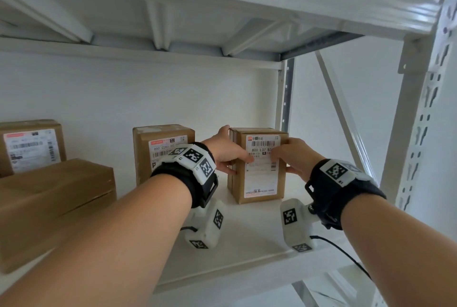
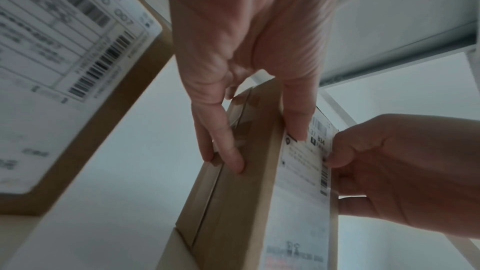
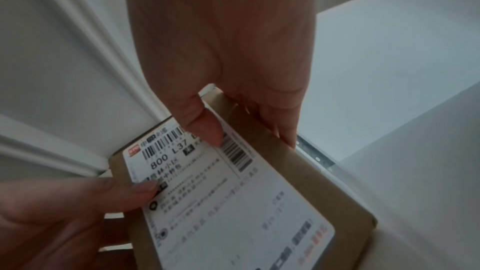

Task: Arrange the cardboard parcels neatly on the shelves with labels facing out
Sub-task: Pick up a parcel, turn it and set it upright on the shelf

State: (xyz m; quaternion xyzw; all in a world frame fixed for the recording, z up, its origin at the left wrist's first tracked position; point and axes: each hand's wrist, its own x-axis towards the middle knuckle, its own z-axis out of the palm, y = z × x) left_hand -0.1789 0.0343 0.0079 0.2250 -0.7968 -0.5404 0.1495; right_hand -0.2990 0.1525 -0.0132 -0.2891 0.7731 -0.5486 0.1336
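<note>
Gripping the upright parcel [image 1: 258, 178] from both sides, the two hands are seating it on the white shelf [image 1: 247, 240], toward the right end near the slotted upright [image 1: 286, 99].

Nearest: the left hand [image 1: 228, 152] has its thumb on the front label [image 1: 262, 168] and its fingers [image 2: 226, 147] laid along the taped left side. The right hand [image 1: 294, 156] mirrors this, thumb on the label's right margin, fingers curled round the right edge. Both hands are closed on the box; neither is free.

Judgement: the parcel's base appears to rest on the shelf, label outward and upright. To finish well, the box should be squared so its front face lines up with that of the neighbour, and the thumbs should come off the label without dragging it.

Left of it, apart by a clear gap, stands a second labelled parcel [image 1: 160, 148], label also facing out. Nearer and further left lies a plain brown parcel [image 1: 54, 207] showing no label from this side; it likely needs turning. Behind that one, at the far left, a fourth parcel [image 1: 32, 148] shows its label.

Risk: pushing the held box far back would break the row's front line.
</note>
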